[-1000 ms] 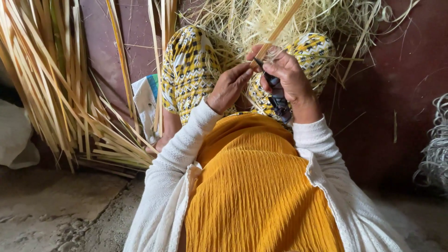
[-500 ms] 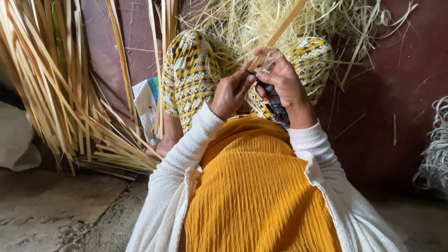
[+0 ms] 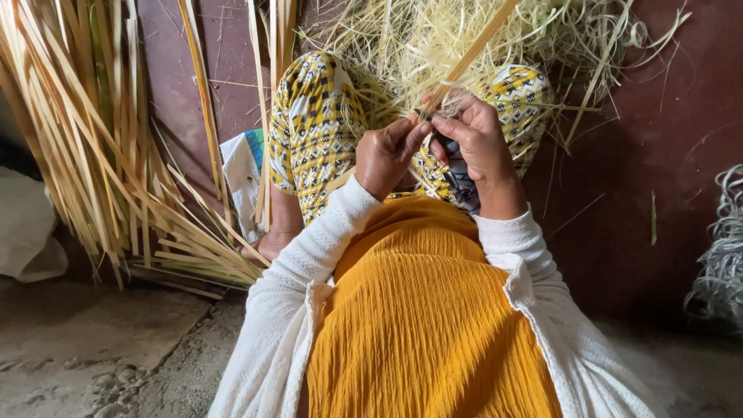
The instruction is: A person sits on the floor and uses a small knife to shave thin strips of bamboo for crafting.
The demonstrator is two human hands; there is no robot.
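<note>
A long pale bamboo strip (image 3: 468, 60) runs from my hands up toward the top of the view. My left hand (image 3: 387, 155) pinches its lower end with thumb and fingertips. My right hand (image 3: 480, 151) grips the strip just beside the left and also holds a dark knife handle (image 3: 458, 174) that points down toward my lap. Both hands meet over my knees, which are covered in yellow, black and white patterned cloth (image 3: 313, 128).
A bundle of long split bamboo strips (image 3: 101, 155) leans at the left. A heap of thin pale shavings (image 3: 433, 39) lies beyond my knees. A white and green packet (image 3: 244, 174) sits beside my left leg. Grey coiled fibre (image 3: 720, 263) lies at the right edge on the dark red floor.
Both hands have stayed together on the strip, with the fingers shifting slightly along it. The view has edged a little closer.
</note>
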